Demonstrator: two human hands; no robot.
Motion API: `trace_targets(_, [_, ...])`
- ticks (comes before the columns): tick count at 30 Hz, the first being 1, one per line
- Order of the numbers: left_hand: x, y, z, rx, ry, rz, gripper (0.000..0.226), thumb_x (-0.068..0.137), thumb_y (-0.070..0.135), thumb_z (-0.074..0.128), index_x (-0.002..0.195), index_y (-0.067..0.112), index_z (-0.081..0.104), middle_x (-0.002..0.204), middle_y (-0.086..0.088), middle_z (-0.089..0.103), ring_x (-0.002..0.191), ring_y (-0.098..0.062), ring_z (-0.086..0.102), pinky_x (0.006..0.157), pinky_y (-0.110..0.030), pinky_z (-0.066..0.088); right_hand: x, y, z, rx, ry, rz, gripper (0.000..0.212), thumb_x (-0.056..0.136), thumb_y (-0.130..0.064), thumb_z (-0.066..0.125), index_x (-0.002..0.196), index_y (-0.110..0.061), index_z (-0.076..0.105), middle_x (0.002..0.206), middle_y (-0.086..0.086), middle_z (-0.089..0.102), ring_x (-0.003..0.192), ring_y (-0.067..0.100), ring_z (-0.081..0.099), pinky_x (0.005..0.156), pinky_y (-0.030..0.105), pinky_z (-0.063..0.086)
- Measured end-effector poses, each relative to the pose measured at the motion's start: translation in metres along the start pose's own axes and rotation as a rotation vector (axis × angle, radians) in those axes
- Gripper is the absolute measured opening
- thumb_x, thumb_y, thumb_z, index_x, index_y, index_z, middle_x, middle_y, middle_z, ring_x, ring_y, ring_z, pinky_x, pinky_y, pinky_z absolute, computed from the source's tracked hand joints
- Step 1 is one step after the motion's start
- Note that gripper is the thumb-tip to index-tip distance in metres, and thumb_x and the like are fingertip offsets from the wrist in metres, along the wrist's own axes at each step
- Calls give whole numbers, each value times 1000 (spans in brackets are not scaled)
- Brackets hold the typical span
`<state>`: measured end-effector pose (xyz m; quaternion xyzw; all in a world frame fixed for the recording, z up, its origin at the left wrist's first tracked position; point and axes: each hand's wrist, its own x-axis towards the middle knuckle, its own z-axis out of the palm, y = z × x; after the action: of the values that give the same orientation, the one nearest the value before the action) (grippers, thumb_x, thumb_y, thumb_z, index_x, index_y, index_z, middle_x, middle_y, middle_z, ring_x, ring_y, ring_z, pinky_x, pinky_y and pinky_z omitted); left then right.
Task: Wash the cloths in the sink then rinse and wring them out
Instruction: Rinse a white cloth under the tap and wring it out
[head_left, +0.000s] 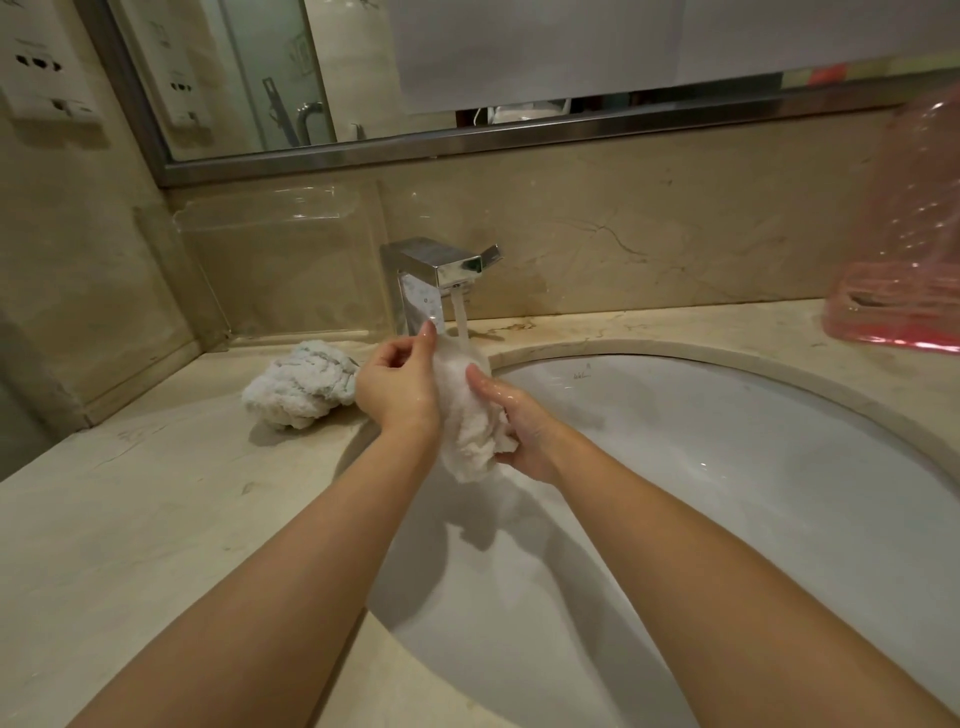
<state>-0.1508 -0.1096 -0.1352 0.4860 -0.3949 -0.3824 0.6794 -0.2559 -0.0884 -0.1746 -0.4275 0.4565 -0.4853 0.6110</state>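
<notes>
A wet white cloth (467, 421) hangs bunched between both hands over the left part of the white sink (727, 415). Water runs from the chrome tap (441, 270) onto the top of the cloth. My left hand (397, 384) holds the cloth's left side, thumb and fingers around it. My right hand (519, 421) grips its lower right part from the side. A second cloth (301, 387), white with pale blue, lies crumpled on the counter to the left of my left hand.
The beige marble counter (156, 519) surrounds the sink. A clear acrylic holder (280, 260) stands in the back left corner. A pink translucent container (904, 249) sits at the far right. A mirror (467, 67) hangs above the backsplash.
</notes>
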Motion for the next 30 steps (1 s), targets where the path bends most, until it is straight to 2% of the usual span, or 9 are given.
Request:
trace_targets(3, [-1,0,1,-16,7,-7,19,82,26,76,68,19,65,69,7,64,71,-7,60,72,-18,50,7,0,2,18,98,-46,44,97,-50,45,117,-16,63,103,6,72,95,21,68,86,37,53])
trace_targets(6, [0,1,1,-24,-5,-23,16,84,26,74,72,20,64,73,6,64,76,-11,61,77,-22,53,20,7,8,-10,205,-68,43,99,-52,41,115,-22,66,104,7,73,99,26,69,96,46,51])
trace_targets(8, [6,-1,0,-68,-20,-112,14,90,29,66,81,19,62,77,4,65,81,-15,63,87,-35,55,23,11,10,3,289,-71,36,99,-49,43,112,-24,66,104,6,73,99,27,68,95,47,52])
trace_targets(12, [8,0,-1,-126,-202,-273,37,83,47,65,101,14,64,91,1,71,97,-20,66,96,-47,50,24,15,13,122,412,-69,37,99,-41,47,109,-14,69,99,8,73,93,28,70,84,41,57])
trace_targets(15, [0,-1,1,50,-333,-145,49,76,48,72,110,14,61,108,0,67,103,-20,63,95,-39,50,27,16,24,228,447,-51,36,100,-36,45,95,-9,69,83,8,71,80,27,69,67,34,56])
trace_targets(18, [-1,-5,1,258,-339,-73,54,77,39,74,122,15,58,115,1,64,102,-15,62,91,-31,51,32,23,32,200,484,-54,37,103,-32,38,96,-8,66,76,5,66,71,20,65,54,23,50])
trace_targets(23, [-3,-6,-3,408,-348,-8,47,82,36,68,124,18,60,107,2,67,97,-16,63,87,-32,52,29,26,38,234,526,-59,39,104,-34,33,90,-14,63,80,5,66,75,19,63,63,28,48])
trace_targets(27, [-10,-5,-2,442,-383,29,62,69,37,73,127,19,57,109,0,67,98,-18,65,87,-40,56,25,21,34,406,570,-70,36,101,-37,37,89,-17,65,83,5,68,78,20,64,67,32,51])
trace_targets(30, [-8,-7,-4,489,-408,26,41,76,38,66,111,16,64,93,0,70,86,-17,67,75,-34,56,24,21,33,522,539,-50,52,95,-53,45,103,-8,69,92,11,73,86,28,70,82,40,57])
